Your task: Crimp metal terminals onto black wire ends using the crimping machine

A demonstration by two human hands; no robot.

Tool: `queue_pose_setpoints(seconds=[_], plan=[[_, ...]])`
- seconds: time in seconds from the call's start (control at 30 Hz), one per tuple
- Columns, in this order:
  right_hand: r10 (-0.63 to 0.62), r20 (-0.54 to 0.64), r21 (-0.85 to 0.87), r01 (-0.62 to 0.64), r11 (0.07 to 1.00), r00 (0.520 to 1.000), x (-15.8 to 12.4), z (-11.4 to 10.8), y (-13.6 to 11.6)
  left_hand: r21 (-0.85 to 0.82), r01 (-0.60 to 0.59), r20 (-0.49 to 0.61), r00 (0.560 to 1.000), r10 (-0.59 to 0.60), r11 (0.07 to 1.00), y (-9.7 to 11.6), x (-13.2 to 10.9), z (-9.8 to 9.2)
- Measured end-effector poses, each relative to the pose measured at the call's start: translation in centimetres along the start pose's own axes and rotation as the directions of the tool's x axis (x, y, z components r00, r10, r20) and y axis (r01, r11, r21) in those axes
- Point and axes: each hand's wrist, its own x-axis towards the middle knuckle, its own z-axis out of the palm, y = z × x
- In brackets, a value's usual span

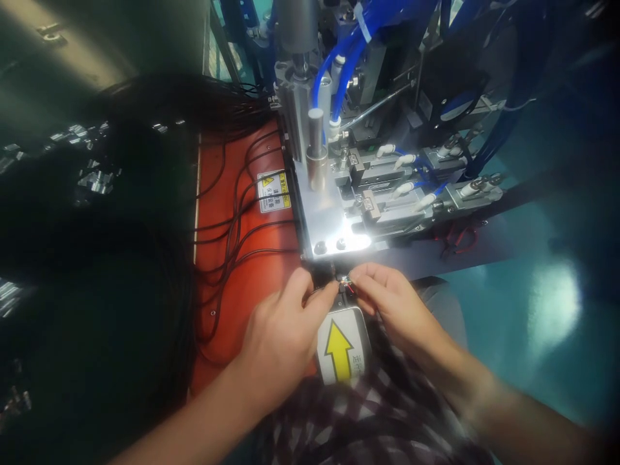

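Low in the middle, my left hand [285,323] is closed, thumb and forefinger pinched at the edge of a small shiny connector with thin coloured wires [345,282]. From the other side my right hand [387,294] pinches the same small piece, its fingertips curled together. A bit of red wire shows between the two hands; the rest is hidden by the fingers. Just above the fingertips is the front edge of a metal machine block [329,226]. Directly below them lies a white plate with a yellow arrow [338,349].
An orange-red work surface [256,278] on the left carries several loose black cables [232,239] and a warning label [274,192]. Dark cable bundles [97,245] with shiny connector ends hang farther left. Pneumatic cylinders [402,200] and blue hoses [339,71] stand behind and right.
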Motion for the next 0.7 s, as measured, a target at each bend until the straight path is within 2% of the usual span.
queue_pose_setpoints(seconds=[0.17,0.3,0.5,0.7], plan=[[-0.041,0.028,0.005,0.041,0.999,0.999,-0.18,-0.85,0.76,-0.024,0.007,-0.021,1.0,-0.007,1.0,-0.01,-0.13,0.14],[-0.084,0.005,-0.048,0.084,0.995,0.996,-0.43,-1.08,0.64,-0.041,0.025,-0.025,0.999,-0.026,0.999,-0.04,-0.31,0.29],[-0.094,-0.053,-0.159,0.084,0.984,0.994,-0.63,-0.69,-0.13,-0.06,0.03,-0.028,0.999,-0.032,0.998,-0.04,-0.28,0.3],[-0.266,-0.129,-0.309,0.217,0.926,0.955,-0.54,-0.48,0.45,-0.055,0.023,-0.021,0.999,-0.025,0.998,-0.1,-0.19,0.2]])
